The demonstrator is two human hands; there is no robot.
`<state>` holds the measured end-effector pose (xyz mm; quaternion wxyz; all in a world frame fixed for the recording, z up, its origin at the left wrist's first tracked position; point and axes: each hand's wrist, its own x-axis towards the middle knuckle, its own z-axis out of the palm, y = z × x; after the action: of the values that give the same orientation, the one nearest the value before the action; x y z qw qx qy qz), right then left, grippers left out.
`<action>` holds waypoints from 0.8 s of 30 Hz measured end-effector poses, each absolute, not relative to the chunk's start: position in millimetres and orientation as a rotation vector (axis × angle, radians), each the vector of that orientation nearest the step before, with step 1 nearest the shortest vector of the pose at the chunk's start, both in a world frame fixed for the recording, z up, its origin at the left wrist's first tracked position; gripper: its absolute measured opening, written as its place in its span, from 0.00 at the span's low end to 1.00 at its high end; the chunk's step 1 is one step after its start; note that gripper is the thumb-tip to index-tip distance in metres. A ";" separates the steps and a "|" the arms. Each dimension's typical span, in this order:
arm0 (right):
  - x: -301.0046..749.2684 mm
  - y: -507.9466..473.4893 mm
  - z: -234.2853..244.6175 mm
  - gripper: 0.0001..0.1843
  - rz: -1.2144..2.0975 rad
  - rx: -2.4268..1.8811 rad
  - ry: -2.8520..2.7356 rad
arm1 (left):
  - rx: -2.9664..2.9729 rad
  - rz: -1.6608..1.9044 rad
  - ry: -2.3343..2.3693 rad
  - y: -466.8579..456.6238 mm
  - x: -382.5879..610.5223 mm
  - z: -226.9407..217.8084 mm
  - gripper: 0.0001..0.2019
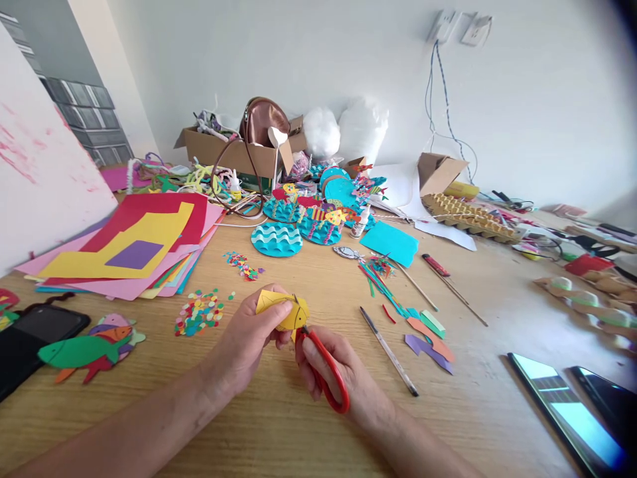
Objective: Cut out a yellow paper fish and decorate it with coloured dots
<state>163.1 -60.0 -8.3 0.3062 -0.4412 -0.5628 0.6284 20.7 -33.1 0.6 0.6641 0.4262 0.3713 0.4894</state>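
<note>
My left hand [246, 338] pinches a yellow paper fish [283, 309] just above the wooden table [308, 279]. My right hand [343, 375] is closed around red-handled scissors [326, 372], whose blades meet the underside of the yellow fish. Both hands are near the table's front middle.
Left: a stack of coloured paper sheets [134, 249], confetti dots [199, 313], paper fish cut-outs [87, 348] and a black phone [30, 338]. Right: a pen [388, 350], paper scraps [428, 335], two phones [577, 405]. Behind: blue wave discs [277, 239], a cardboard box [233, 156], egg cartons [470, 216].
</note>
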 end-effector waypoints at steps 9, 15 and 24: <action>163.3 -60.1 -7.9 0.25 1.645 -1.155 -1.494 | 0.977 1.090 0.815 -34.7 21.0 -0.6 0.08; 163.7 -60.0 -6.3 0.25 1.624 -1.174 -1.510 | 0.992 1.086 0.820 -35.1 20.7 0.3 0.08; 163.5 -60.2 -2.8 0.26 1.600 -1.222 -1.537 | 1.006 1.074 0.826 -34.8 21.4 1.0 0.08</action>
<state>163.5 -60.2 -2.8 0.2998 -0.4603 -0.5789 0.6026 21.4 -34.8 1.0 0.6647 0.4454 0.3659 0.4753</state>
